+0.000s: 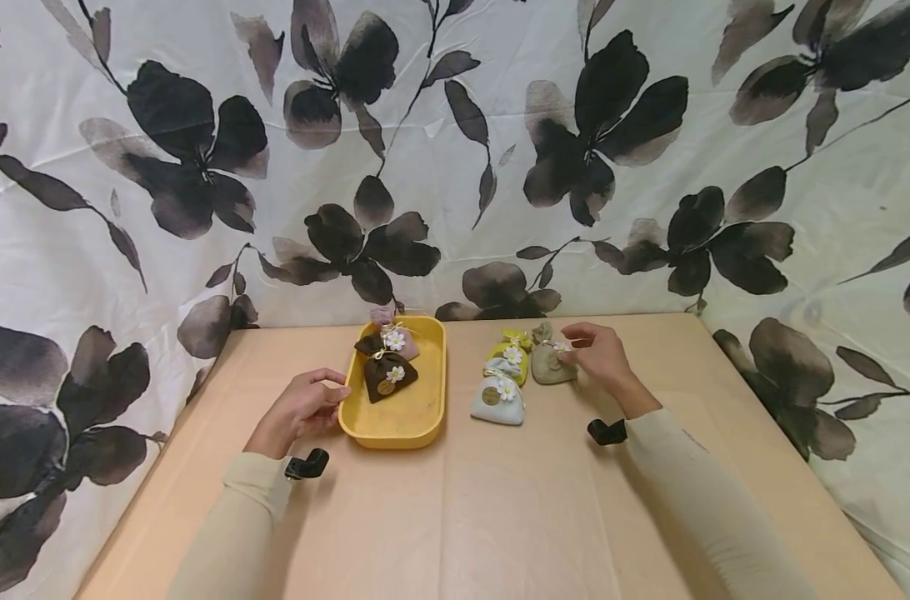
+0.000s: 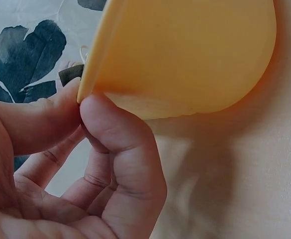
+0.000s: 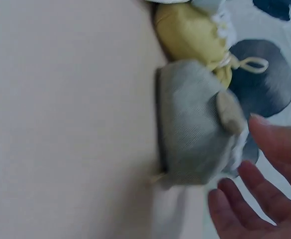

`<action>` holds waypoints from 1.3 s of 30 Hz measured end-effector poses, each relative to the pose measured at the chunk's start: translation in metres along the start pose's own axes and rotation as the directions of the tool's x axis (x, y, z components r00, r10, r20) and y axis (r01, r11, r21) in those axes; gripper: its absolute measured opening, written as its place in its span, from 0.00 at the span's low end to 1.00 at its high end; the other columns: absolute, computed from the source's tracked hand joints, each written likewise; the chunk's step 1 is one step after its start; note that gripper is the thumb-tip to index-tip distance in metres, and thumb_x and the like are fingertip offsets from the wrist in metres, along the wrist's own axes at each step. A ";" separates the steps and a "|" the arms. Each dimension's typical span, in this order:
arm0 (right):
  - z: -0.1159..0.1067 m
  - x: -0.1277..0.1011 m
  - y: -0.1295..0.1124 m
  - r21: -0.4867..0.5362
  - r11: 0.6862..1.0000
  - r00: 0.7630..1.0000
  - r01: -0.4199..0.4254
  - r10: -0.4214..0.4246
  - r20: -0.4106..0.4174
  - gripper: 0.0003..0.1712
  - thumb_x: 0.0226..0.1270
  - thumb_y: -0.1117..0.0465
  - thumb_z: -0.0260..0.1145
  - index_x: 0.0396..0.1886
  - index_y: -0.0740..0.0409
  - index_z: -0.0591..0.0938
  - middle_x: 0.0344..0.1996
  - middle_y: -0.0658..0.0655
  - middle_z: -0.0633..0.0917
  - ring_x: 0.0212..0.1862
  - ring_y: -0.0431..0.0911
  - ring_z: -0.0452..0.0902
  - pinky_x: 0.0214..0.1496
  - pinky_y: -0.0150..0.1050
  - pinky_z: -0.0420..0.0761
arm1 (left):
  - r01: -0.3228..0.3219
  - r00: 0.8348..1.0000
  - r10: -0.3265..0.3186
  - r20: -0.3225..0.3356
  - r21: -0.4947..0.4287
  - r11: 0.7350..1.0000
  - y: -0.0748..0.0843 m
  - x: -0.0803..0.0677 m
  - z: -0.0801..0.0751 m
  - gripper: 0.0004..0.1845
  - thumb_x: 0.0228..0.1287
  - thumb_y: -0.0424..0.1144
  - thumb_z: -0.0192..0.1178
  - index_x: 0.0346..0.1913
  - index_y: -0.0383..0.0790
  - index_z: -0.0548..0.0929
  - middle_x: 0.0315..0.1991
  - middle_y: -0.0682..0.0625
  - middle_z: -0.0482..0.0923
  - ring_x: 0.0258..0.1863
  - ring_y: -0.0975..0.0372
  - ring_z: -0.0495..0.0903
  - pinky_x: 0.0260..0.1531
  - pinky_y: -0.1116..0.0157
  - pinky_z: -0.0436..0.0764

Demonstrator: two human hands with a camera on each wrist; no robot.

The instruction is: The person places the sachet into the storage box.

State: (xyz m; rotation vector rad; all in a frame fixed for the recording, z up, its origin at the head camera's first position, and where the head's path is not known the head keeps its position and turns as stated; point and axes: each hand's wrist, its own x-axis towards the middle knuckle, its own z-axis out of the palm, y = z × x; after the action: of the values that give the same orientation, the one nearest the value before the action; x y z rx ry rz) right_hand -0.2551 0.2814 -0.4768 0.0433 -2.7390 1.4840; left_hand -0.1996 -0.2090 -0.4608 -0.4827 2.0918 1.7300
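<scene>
Left hand [image 1: 302, 408] pinches tray [image 1: 395, 417] rim at 9 o'clock; right hand [image 1: 599, 354], fingers spread, empty, nears grey pouch [image 1: 551, 364] — soft, light — best gripped at its tied neck.

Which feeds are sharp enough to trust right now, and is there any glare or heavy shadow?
Head view: sharp, evenly lit, no glare, soft shadows under the tray. Left wrist view: close but clear, the left hand pinching the tray rim, a soft shadow on the table below. Right wrist view: blurred throughout; the grey pouch and the right hand's fingers are soft-edged.
</scene>
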 end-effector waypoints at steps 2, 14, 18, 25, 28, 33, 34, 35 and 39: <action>0.001 0.001 0.007 -0.005 1.000 0.999 -0.001 0.002 0.038 0.29 0.64 0.70 0.72 0.66 0.67 0.79 0.64 0.70 0.81 0.65 0.66 0.78 0.61 0.49 0.83 | -0.002 1.000 0.002 0.001 -0.007 1.000 -0.001 0.001 -0.001 0.21 0.73 0.32 0.63 0.65 0.35 0.74 0.40 0.45 0.78 0.25 0.63 0.77 0.25 0.71 0.80; 0.005 0.009 0.024 0.004 1.000 0.993 0.011 -0.011 0.114 0.28 0.62 0.70 0.74 0.64 0.65 0.81 0.60 0.70 0.83 0.60 0.63 0.79 0.51 0.33 0.80 | -0.001 1.000 0.001 0.007 -0.022 1.000 0.000 0.003 -0.004 0.18 0.72 0.31 0.63 0.61 0.36 0.76 0.39 0.45 0.78 0.24 0.63 0.76 0.25 0.71 0.80; 0.003 0.010 0.029 -0.021 1.000 0.993 0.024 -0.021 0.117 0.28 0.62 0.68 0.76 0.62 0.65 0.82 0.58 0.70 0.84 0.58 0.61 0.80 0.51 0.31 0.79 | 0.002 1.000 -0.001 0.013 -0.023 1.000 0.001 0.003 -0.004 0.18 0.72 0.32 0.63 0.61 0.36 0.76 0.39 0.45 0.78 0.24 0.62 0.76 0.25 0.71 0.80; 0.002 0.011 0.032 0.013 1.000 0.994 0.012 -0.013 0.106 0.28 0.58 0.67 0.79 0.59 0.66 0.83 0.51 0.69 0.84 0.50 0.54 0.81 0.45 0.31 0.78 | 0.007 1.000 -0.006 0.011 -0.015 1.000 0.001 0.003 -0.005 0.18 0.72 0.32 0.63 0.61 0.37 0.76 0.38 0.46 0.78 0.25 0.62 0.76 0.25 0.71 0.81; 0.004 0.011 0.031 0.041 0.999 0.997 -0.003 0.000 0.081 0.28 0.56 0.69 0.80 0.57 0.66 0.83 0.45 0.65 0.86 0.44 0.46 0.78 0.41 0.30 0.77 | 0.007 1.000 -0.006 0.013 -0.019 1.000 0.000 0.004 -0.005 0.17 0.73 0.32 0.63 0.61 0.37 0.76 0.38 0.46 0.78 0.25 0.62 0.76 0.25 0.70 0.81; 0.007 0.012 0.032 0.100 0.995 0.999 -0.028 0.025 0.031 0.27 0.54 0.71 0.81 0.55 0.67 0.84 0.36 0.51 0.84 0.40 0.41 0.75 0.38 0.29 0.77 | 0.008 1.000 -0.007 0.015 -0.025 1.000 0.001 0.004 -0.006 0.17 0.73 0.31 0.63 0.61 0.36 0.76 0.39 0.46 0.77 0.25 0.62 0.76 0.25 0.71 0.81; 0.008 0.012 0.032 0.115 0.993 0.999 -0.027 0.024 0.025 0.27 0.54 0.71 0.81 0.55 0.67 0.84 0.35 0.49 0.84 0.39 0.40 0.75 0.38 0.29 0.78 | 0.008 1.000 -0.007 0.015 -0.023 1.000 0.001 0.004 -0.006 0.18 0.73 0.31 0.63 0.61 0.37 0.76 0.39 0.46 0.77 0.25 0.62 0.76 0.25 0.71 0.81; 0.009 0.011 0.032 0.139 0.990 0.999 -0.031 0.029 0.016 0.27 0.53 0.72 0.81 0.54 0.68 0.84 0.34 0.47 0.83 0.39 0.40 0.75 0.38 0.28 0.78 | 0.008 1.000 -0.008 0.013 -0.023 1.000 0.002 0.005 -0.006 0.18 0.72 0.31 0.63 0.61 0.36 0.76 0.38 0.46 0.77 0.25 0.62 0.76 0.25 0.71 0.81; 0.010 0.009 0.032 0.220 0.975 0.999 -0.033 0.036 -0.008 0.27 0.52 0.75 0.80 0.54 0.71 0.83 0.32 0.44 0.83 0.38 0.38 0.76 0.37 0.27 0.80 | 0.005 1.000 -0.005 0.015 -0.023 1.000 0.002 0.005 -0.006 0.17 0.72 0.31 0.63 0.60 0.37 0.77 0.38 0.46 0.78 0.24 0.62 0.76 0.25 0.71 0.81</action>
State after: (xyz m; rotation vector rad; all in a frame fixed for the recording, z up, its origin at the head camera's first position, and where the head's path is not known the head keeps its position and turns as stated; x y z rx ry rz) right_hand -0.2655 0.2903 -0.5089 -0.0091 -2.5657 1.7834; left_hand -0.2051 -0.2144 -0.4605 -0.4801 2.0605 1.7516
